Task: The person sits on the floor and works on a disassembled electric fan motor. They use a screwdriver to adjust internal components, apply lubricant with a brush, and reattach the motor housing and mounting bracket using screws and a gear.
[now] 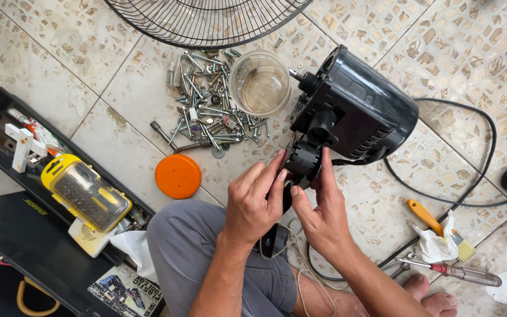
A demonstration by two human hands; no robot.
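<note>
A black fan motor housing (359, 105) lies on the tiled floor, its shaft pointing left. Below it sits the black neck joint (304, 159) of the fan. My left hand (254, 202) grips the joint's left side with fingers curled around it. My right hand (318, 214) holds the joint's right side, index finger stretched up along it. A thin whitish cord (293, 246) loops below my hands over my knee. The black power cable (476, 194) runs from the housing in a wide arc to the right.
A pile of screws and bolts (206, 111) lies beside a clear plastic jar (260, 82); its orange lid (178, 176) is nearby. Fan guard (206, 20) at top. Open black toolbox (7, 147) with yellow bit case (86, 192) left. Brush (435, 226), screwdriver (465, 273), pliers, rags right.
</note>
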